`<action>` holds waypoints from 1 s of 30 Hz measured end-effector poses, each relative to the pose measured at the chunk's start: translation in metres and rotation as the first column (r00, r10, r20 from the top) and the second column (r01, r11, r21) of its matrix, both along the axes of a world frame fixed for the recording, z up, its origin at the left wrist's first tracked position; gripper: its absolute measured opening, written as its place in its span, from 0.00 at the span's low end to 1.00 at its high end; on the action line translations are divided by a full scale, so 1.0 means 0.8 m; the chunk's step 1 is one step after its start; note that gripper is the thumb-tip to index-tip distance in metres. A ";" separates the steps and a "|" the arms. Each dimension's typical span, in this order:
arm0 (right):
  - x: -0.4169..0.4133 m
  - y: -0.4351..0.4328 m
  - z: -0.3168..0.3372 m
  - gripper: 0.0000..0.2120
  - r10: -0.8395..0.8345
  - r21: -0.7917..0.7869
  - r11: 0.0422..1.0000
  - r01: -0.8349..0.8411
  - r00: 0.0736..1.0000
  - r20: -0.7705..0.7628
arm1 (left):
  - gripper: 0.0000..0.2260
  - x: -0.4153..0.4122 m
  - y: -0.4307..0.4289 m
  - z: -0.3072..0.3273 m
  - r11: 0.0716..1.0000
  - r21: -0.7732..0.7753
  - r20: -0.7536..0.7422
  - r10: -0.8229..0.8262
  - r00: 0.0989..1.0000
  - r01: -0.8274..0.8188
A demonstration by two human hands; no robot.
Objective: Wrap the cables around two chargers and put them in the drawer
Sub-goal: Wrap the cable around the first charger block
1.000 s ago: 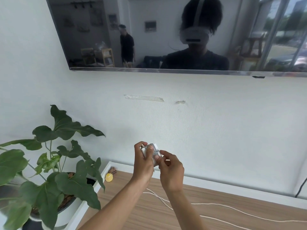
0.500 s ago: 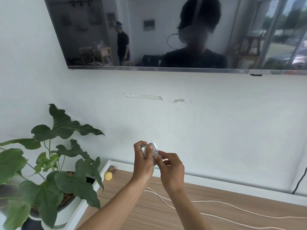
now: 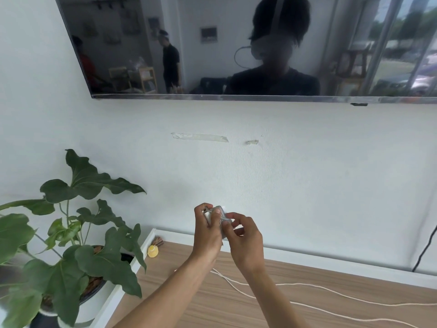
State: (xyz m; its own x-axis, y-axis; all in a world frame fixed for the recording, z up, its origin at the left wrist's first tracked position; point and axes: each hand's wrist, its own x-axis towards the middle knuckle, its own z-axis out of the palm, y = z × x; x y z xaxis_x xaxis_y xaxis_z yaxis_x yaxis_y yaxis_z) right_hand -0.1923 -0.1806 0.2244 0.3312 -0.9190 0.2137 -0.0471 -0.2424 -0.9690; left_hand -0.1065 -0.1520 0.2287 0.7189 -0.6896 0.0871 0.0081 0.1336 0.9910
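Note:
A small white charger (image 3: pixel 218 215) with cable turns wound around it is held up in front of the wall, above the wooden cabinet top (image 3: pixel 236 308). My left hand (image 3: pixel 208 233) grips its left side. My right hand (image 3: pixel 243 240) pinches the cable against the charger's right side. A loose white cable (image 3: pixel 319 286) trails across the cabinet top to the right edge of the view. Its far end is out of view. No second charger and no drawer are visible.
A leafy potted plant (image 3: pixel 71 245) stands at the left of the cabinet. A small yellow object (image 3: pixel 153 251) lies at the cabinet's back left corner. A wall-mounted dark screen (image 3: pixel 236 43) hangs above. A black cord (image 3: pixel 425 249) runs down the wall at right.
Both hands stay around the charger at nearly the same spot; the right-hand fingers have shifted slightly on the cable.

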 end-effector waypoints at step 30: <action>-0.002 0.014 -0.028 0.07 0.001 -0.071 0.997 -0.001 1.000 0.011 | 0.04 -0.001 -0.005 0.004 1.000 0.002 -0.259 0.001 0.966 0.000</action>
